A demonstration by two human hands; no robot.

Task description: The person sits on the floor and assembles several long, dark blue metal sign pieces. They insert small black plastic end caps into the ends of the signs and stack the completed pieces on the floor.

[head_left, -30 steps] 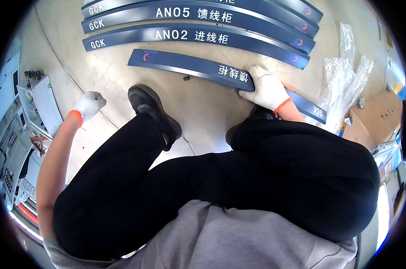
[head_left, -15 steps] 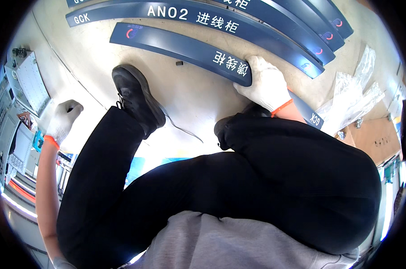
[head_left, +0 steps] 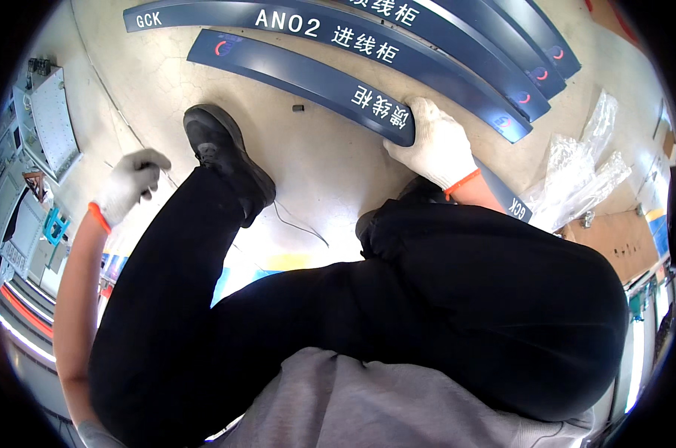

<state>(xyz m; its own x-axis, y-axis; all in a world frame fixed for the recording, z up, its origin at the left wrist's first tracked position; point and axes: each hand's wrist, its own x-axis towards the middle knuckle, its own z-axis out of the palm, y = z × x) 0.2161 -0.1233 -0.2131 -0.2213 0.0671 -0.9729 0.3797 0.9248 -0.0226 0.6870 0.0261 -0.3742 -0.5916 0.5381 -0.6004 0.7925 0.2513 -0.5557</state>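
The right hand (head_left: pixel 436 143) covers part of the nearest blue panel (head_left: pixel 300 78), and the black trouser leg (head_left: pixel 494 299) hides its run below the wrist. The other blue panels (head_left: pixel 442 56) are cut off at the top edge. The left hand (head_left: pixel 132 179) has its fingers curled, palm unseen.

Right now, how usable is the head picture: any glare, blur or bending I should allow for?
Head view: sharp and evenly lit; the blue panel under the right hand bows from fisheye distortion; bright glare off the clear plastic bags; the left hand is slightly soft; the black trousers block the lower floor.
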